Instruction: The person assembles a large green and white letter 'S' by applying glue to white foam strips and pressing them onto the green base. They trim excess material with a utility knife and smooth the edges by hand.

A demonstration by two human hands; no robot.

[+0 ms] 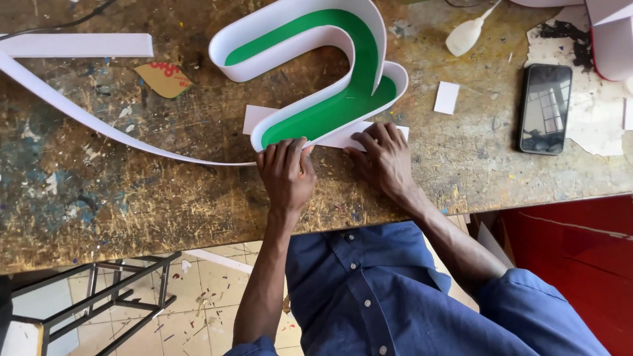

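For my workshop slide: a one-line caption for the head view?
Both hands, left and right, press a green-faced letter with white strip on a workbench.

It was a workshop, most likely for sign making. The wooden workbench point(132, 198) was scarred with cuts and stained with paint. A curved channel letter point(330, 72), white-walled with a green face, lay at the far middle, a long white strip point(86, 118) trailed left, and white offcuts point(446, 97) sat right.
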